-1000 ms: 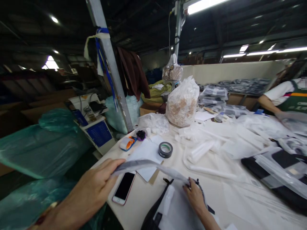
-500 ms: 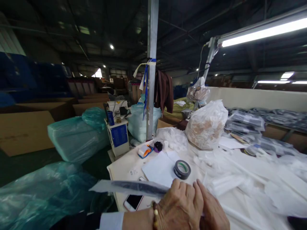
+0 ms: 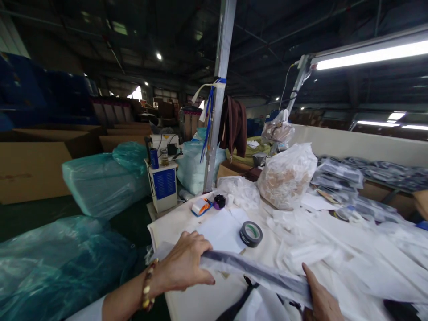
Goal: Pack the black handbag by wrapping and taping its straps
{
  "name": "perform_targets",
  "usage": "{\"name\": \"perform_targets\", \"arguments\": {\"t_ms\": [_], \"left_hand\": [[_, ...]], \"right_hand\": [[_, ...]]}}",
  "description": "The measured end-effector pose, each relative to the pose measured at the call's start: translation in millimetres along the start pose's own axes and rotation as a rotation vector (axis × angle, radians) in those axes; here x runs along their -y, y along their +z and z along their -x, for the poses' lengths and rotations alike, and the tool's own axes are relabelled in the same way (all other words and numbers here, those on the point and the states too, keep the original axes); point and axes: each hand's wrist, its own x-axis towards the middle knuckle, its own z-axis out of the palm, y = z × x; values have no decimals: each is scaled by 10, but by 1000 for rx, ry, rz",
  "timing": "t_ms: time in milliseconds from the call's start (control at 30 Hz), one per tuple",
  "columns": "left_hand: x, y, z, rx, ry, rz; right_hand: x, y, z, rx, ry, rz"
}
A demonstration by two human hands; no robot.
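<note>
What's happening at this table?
A person has a long dark strip in clear plastic stretched between both hands. The left hand holds it near one end; the right hand is at the other, its grip partly hidden. Below lies a black-edged item, partly covered. A roll of dark tape lies beyond the strip on the white table.
</note>
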Motion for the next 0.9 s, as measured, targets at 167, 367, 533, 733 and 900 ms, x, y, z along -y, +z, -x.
{"name": "perform_targets", "arguments": {"t_ms": [167,367,533,733,900], "left_hand": [[105,58,95,405,-132,663],[13,391,54,566,-373,1193],[-147,585,-32,677,-415,1383],[-282,530,-71,625,-333,1517],[-47,517,10,805,-283,1479]], "right_hand": [[77,106,-12,-15,-83,-113],[317,116,-96,35,-232,-230],[434,164,-101,46,-273,-317],[377,224,-16,112,-221,-362],[129,299,102,135,-131,-323]]}}
